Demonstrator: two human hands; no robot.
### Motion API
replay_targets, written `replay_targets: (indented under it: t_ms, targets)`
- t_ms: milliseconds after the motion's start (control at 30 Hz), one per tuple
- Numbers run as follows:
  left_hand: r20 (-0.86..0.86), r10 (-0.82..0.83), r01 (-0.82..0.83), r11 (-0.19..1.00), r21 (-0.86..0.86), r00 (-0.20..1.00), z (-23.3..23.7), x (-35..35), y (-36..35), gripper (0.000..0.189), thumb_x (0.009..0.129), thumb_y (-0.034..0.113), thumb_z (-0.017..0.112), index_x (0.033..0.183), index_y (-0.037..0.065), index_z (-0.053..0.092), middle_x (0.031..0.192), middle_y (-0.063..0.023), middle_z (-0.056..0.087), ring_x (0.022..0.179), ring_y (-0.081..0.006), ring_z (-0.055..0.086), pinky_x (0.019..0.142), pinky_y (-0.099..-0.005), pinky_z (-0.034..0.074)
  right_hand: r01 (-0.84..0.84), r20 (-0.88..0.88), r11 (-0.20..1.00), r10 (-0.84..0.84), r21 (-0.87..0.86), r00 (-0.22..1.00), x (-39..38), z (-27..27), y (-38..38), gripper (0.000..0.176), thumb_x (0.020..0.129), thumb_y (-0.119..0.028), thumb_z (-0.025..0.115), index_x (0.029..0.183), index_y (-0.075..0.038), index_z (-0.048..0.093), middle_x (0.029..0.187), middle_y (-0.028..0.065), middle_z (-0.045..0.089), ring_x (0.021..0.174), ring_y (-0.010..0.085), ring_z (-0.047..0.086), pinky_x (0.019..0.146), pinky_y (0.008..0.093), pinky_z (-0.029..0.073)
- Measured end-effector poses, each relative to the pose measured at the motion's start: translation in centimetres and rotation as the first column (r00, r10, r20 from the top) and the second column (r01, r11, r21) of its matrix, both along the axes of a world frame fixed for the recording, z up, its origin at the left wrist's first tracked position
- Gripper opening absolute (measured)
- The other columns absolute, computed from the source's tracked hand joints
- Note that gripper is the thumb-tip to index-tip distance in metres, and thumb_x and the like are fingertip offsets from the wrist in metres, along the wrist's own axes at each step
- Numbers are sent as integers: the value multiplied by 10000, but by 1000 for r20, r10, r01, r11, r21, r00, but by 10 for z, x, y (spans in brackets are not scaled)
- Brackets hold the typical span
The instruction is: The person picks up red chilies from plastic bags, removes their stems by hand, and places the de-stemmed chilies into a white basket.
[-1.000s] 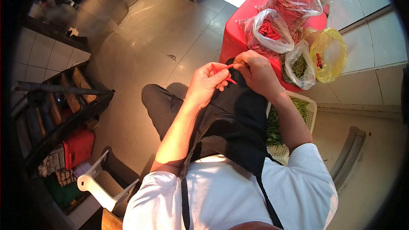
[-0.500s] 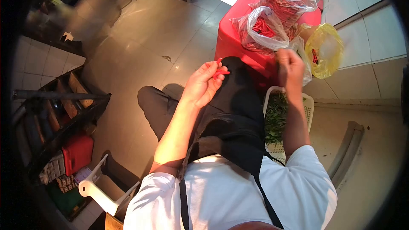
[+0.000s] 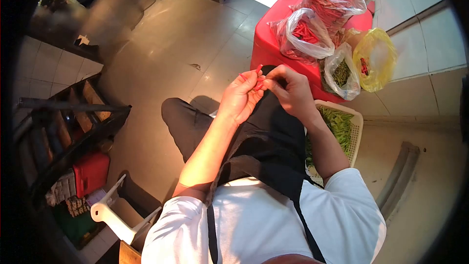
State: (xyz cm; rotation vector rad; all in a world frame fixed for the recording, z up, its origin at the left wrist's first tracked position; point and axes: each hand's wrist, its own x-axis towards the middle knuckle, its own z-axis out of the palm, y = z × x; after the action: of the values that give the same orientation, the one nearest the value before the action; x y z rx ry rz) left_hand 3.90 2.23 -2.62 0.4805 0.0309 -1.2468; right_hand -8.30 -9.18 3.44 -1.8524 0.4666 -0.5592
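My left hand (image 3: 239, 97) is closed around several red chilies (image 3: 259, 85) above my lap. Touching the chilies from the right, my right hand (image 3: 291, 90) has its thumb and fingertips pinched together; what is between them is too small to make out. On the red surface beyond stand a clear bag of red chilies (image 3: 305, 33) and a larger bag (image 3: 332, 5) of reddish pieces. Nearer its edge are a small bag of green bits (image 3: 340, 74) and a yellow bag (image 3: 378, 71) with a few red pieces inside.
A white basket (image 3: 359, 134) of green leafy vegetables (image 3: 337, 126) sits by my right arm. At the lower left are a white plastic stool (image 3: 113, 221), a red container (image 3: 91, 173) and a dark rack (image 3: 73, 112). A tiled wall runs along the right.
My right hand has moved left from near the bags to the chilies in my left hand. The small bag of green bits now shows fully. My left hand still holds chilies.
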Motion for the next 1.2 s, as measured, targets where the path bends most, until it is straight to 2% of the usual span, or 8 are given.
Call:
replay_targets:
  t_ms: [67, 167, 300, 467, 700, 900, 1033, 1200]
  targets:
    - [-22, 62, -60, 996, 73, 998, 1, 6, 4, 205, 976, 152, 570, 1105, -7, 570, 969, -111, 655, 817, -179, 655, 710, -260, 561, 63, -20, 995, -61, 75, 998, -1, 0, -2, 131, 864, -56, 701, 931, 7, 608, 778, 20, 639, 697, 59, 563, 648, 237, 470]
    - [8, 100, -100, 983, 152, 995, 10, 11, 4, 196, 979, 161, 559, 1081, -6, 577, 976, -139, 656, 834, -225, 676, 713, -273, 589, 174, 195, 968, -208, 179, 958, 1, 0, -2, 108, 869, -46, 699, 914, -2, 612, 787, 22, 636, 715, 57, 577, 653, 225, 474]
    - [159, -80, 68, 994, 85, 984, 18, 8, 4, 159, 970, 97, 522, 1061, -23, 573, 951, -138, 656, 830, -203, 672, 693, -272, 576, 246, 307, 968, -220, -51, 926, 5, -12, 2, 100, 873, -42, 694, 893, 2, 607, 835, 37, 643, 740, 64, 608, 641, 225, 487]
    - [185, -23, 14, 999, 52, 982, 5, 4, 3, 208, 967, 82, 514, 1135, -27, 571, 963, -102, 658, 798, -149, 653, 697, -256, 561, 147, 153, 895, -89, -422, 984, 9, -10, 17, 170, 777, 16, 713, 931, -16, 650, 826, 127, 632, 746, 263, 649, 633, 323, 515]
    - [154, 107, -109, 994, 7, 982, 9, -11, -4, 225, 992, 145, 540, 1161, 0, 573, 1040, -63, 640, 847, -119, 634, 735, -225, 542, 278, 162, 885, -233, -375, 959, 14, -16, 31, 158, 778, -4, 729, 917, -15, 655, 814, 109, 627, 685, 239, 629, 607, 315, 504]
    - [116, 33, -30, 999, -32, 993, -1, 2, 3, 162, 994, 183, 547, 1049, 34, 578, 925, -26, 616, 713, -99, 590, 635, -225, 501, 206, 192, 890, -137, -407, 972, 14, -20, 33, 141, 812, -36, 716, 942, -6, 670, 829, 96, 644, 704, 198, 645, 629, 289, 508]
    - [364, -142, 119, 989, 85, 921, 14, 3, 8, 161, 1003, 211, 533, 971, 57, 571, 775, 6, 567, 612, -54, 478, 555, -188, 385, 210, 107, 973, -220, 93, 970, 13, -15, 17, 146, 875, -113, 673, 950, 13, 668, 789, 85, 662, 702, 118, 624, 635, 265, 491]
    - [669, -258, 150, 965, 215, 698, 18, 4, 9, 211, 989, 255, 562, 998, 44, 570, 807, -9, 578, 599, -57, 450, 538, -201, 363, -49, -208, 981, 9, -187, 978, 8, 19, -11, 184, 894, -142, 647, 936, 36, 659, 771, 61, 657, 668, 103, 597, 603, 260, 475]
